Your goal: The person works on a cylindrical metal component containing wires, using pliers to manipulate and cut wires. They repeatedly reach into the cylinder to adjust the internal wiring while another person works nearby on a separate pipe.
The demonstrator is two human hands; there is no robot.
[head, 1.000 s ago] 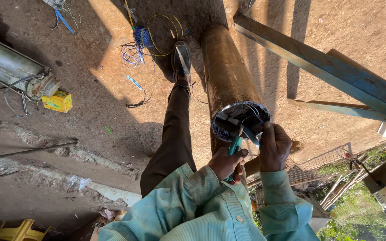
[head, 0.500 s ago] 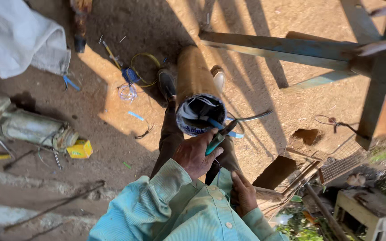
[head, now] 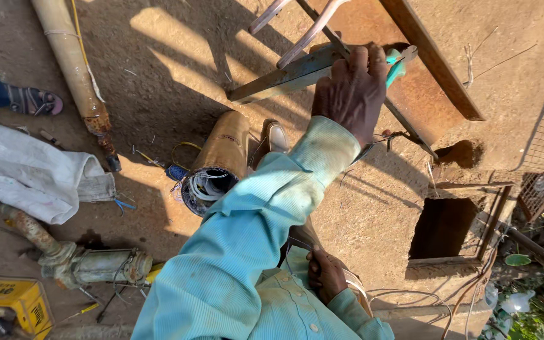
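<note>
Pliers: teal-handled, clasped in left hand, raised over rusty metal frame, jaws near frame's grey bar.
Left hand: arm stretched forward in pale green sleeve, grip closed around pliers' handles.
Right hand: low by the body, grip loosely curled; contents not discernible.
Motor cylinder: brown, lying on dirt floor below left arm, open end showing white and blue windings.
Frame: rusty angle iron with grey bar, upper centre.
Surroundings: white cloth at left, yellow box at lower left, sandalled foot of another person at far left.
</note>
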